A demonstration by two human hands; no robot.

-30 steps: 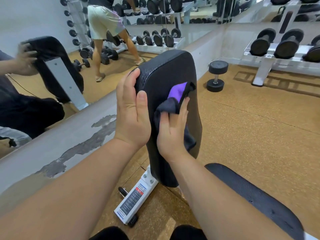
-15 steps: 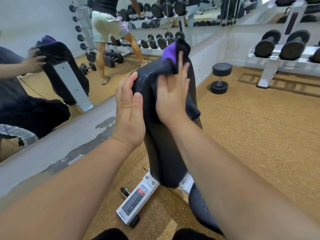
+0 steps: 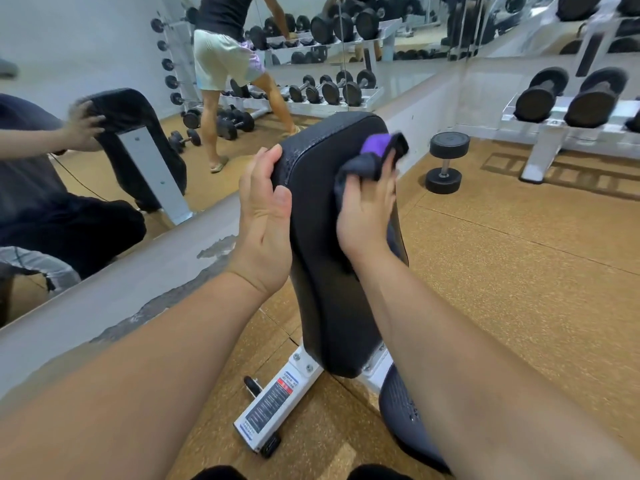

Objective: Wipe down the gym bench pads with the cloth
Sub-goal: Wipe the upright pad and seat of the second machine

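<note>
Back pad (image 3: pixel 322 271): black, upholstered, raised steeply on a white frame (image 3: pixel 277 407); served as reference for all entries below.

Left hand (image 3: pixel 265 220): flat and open against the pad's left edge, fingers together and pointing up, thumb lying on the front face. It held nothing; it only braced the pad.

Right hand (image 3: pixel 367 206): pressed on the upper right of the pad's front face, fingers closed over the cloth.

Cloth (image 3: pixel 375 157): dark grey with a purple patch, bunched under the right hand and touching the pad near its top right corner; one fold stood out past the fingertips.

Seat pad (image 3: pixel 405 414): black, textured, below the back pad and to its right, partly hidden by the right forearm.

Frame label (image 3: pixel 268 407): printed sticker on the white frame beneath the pad's lower left; text too small to read.

Dumbbell (image 3: pixel 446 161): black, stood on end on the cork-coloured floor (image 3: pixel 519 271), to the right of the pad's top and apart from it.

Dumbbell rack (image 3: pixel 554 133): white, loaded, further right of the pad against the wall.

Mirror (image 3: pixel 86 116): ran along the wall left of the pad; it reflected the pad, the hand on it, and a second person in pale shorts (image 3: pixel 221 60) at another rack.
</note>
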